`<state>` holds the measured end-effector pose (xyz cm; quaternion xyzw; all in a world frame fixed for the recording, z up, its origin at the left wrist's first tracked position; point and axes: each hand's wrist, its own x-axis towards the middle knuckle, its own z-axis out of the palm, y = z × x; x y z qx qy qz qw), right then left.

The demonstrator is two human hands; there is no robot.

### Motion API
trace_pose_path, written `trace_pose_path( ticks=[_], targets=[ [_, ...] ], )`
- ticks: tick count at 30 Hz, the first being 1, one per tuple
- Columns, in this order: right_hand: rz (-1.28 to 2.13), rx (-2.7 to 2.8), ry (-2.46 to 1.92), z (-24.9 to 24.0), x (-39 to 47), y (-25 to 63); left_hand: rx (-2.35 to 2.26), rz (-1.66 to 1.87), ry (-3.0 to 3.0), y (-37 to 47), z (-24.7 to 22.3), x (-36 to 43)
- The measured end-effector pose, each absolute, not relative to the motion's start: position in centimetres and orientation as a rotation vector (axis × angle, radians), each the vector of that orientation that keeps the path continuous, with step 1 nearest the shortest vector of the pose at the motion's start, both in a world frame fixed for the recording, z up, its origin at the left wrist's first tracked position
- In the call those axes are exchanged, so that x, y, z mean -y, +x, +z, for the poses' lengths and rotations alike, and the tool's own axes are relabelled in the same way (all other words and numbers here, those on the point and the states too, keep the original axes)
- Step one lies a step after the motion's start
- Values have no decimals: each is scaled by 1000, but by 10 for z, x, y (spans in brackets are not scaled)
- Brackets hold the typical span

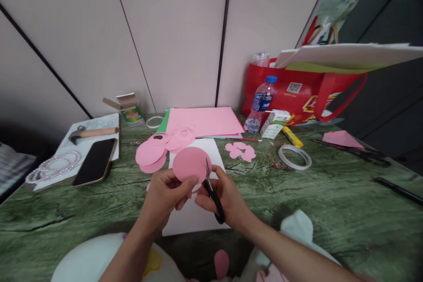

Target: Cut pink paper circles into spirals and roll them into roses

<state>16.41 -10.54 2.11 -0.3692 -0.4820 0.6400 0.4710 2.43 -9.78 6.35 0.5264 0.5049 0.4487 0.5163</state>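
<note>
Between thumb and fingers, my left hand (168, 191) pinches the lower left edge of a round pink paper disc (189, 164). My right hand (226, 194) is wrapped round the black handles of a pair of scissors (215, 202), whose blades point up and lie across the disc's right edge. A white sheet of paper (194, 216) lies on the table beneath both hands. Just behind my left hand are several overlapping pink paper circles (150, 155). Small pink petal-shaped pieces (240, 150) lie to the right of the white sheet. One pink petal piece (221, 264) is below the table edge, near my lap.
Stacked coloured paper (205, 121) lies at the back. On the left are a hammer (94, 133), a phone (95, 161) and beads (54, 167). On the right stand a water bottle (261, 105), a red bag (297, 92), a glue stick (292, 136) and a tape roll (294, 157).
</note>
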Motion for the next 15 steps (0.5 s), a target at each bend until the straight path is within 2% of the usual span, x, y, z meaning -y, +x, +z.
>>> trace_pose_path(
  ticks=[15],
  targets=[
    [1531, 1177, -981, 22, 106, 164, -1227, 1099, 1278, 23, 66, 97]
  ],
)
